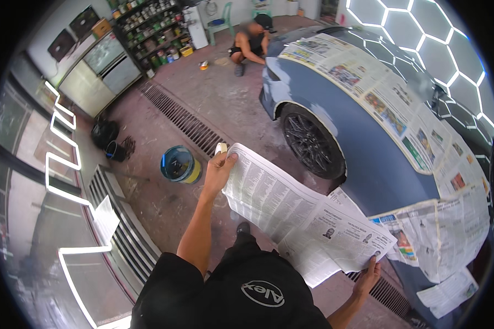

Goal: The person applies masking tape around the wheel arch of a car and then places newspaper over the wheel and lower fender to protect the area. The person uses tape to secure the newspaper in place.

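"Workshop floor [219, 90], reddish and scuffed, is spread alongside the car [368, 137], and hexagonal lights [422, 41] are seen glowing beyond it. And the hands?"

"Both occupied! By the left hand [218, 171], one end of a newspaper sheet [296, 211] is gripped, fingers closed, with a small cream roll [220, 147] held along with it."

"And by the right hand [367, 279]?"

"The opposite corner is pinched, near the car's lower papered section. So the sheet is held stretched beside the car, close to its wheel [314, 141]; whether the bodywork is touched cannot be told."

"The car itself?"

"Its upper side is covered by newspaper masking [368, 82]. A bucket [192, 171] is stood beside the car, apart from the wheel, and at the far end a crouching person [249, 41] is seen, one arm stretched toward it."
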A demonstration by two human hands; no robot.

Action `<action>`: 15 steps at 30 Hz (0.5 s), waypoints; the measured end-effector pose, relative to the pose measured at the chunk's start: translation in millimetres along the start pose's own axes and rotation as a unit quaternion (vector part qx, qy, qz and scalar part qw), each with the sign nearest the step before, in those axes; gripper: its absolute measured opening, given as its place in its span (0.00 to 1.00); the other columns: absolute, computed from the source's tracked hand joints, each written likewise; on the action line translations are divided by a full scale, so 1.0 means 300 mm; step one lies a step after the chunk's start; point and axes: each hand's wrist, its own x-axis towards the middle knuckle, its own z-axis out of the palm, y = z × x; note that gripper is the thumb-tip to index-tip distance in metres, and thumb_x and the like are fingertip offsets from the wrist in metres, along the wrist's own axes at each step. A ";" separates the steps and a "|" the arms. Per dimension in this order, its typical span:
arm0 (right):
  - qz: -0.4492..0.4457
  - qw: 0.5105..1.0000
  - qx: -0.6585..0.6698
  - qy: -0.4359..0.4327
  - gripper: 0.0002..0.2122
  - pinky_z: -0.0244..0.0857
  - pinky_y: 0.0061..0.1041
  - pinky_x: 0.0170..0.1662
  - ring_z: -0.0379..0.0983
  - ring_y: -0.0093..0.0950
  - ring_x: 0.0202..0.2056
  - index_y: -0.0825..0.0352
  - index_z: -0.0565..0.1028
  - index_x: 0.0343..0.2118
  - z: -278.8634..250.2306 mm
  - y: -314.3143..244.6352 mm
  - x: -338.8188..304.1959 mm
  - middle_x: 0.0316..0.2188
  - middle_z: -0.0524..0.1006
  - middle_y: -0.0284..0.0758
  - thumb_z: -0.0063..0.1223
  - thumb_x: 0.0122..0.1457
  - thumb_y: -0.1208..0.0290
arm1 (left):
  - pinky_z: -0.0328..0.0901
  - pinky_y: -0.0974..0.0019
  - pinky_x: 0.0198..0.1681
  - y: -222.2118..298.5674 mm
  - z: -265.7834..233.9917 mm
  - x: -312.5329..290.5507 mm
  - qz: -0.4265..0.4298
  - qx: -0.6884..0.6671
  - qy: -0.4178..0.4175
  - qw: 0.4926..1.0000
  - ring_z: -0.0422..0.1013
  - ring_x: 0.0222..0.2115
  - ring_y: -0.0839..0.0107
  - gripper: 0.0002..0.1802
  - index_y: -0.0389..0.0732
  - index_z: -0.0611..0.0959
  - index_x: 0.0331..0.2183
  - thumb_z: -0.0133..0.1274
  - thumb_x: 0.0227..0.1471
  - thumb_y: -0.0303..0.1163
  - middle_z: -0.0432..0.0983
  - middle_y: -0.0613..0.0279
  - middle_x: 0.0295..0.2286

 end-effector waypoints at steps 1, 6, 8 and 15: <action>0.004 0.999 -0.001 -0.036 0.11 0.68 0.24 0.51 0.76 0.19 0.44 0.66 0.78 0.47 0.118 -0.024 0.020 0.41 0.81 0.30 0.55 0.73 0.63 | 0.61 0.70 0.35 -0.058 -0.079 -0.022 -0.016 -0.030 0.043 0.998 0.65 0.31 0.82 0.18 0.31 0.85 0.35 0.60 0.67 0.39 0.73 0.73 0.29; -0.028 0.987 -0.077 -0.139 0.12 0.66 0.25 0.54 0.74 0.20 0.45 0.70 0.78 0.47 0.555 -0.091 0.109 0.43 0.81 0.32 0.53 0.74 0.65 | 0.64 0.64 0.38 -0.279 -0.418 -0.161 0.007 0.104 0.214 0.971 0.69 0.33 0.75 0.21 0.31 0.85 0.35 0.58 0.67 0.43 0.74 0.65 0.30; -0.032 0.969 -0.087 -0.231 0.12 0.67 0.25 0.56 0.75 0.21 0.46 0.70 0.78 0.48 0.704 -0.084 0.156 0.44 0.82 0.33 0.52 0.74 0.64 | 0.65 0.60 0.38 -0.367 -0.565 -0.246 0.004 0.273 0.264 0.925 0.70 0.32 0.69 0.23 0.32 0.85 0.34 0.57 0.67 0.46 0.75 0.57 0.28; 0.036 0.784 -0.140 -0.603 0.18 0.65 0.28 0.61 0.76 0.25 0.52 0.74 0.77 0.56 1.129 -0.098 0.069 0.53 0.81 0.36 0.58 0.63 0.81 | 0.68 0.65 0.35 -0.205 -1.013 -0.773 -0.175 0.099 0.553 0.808 0.72 0.28 0.76 0.21 0.37 0.88 0.44 0.55 0.69 0.46 0.79 0.68 0.29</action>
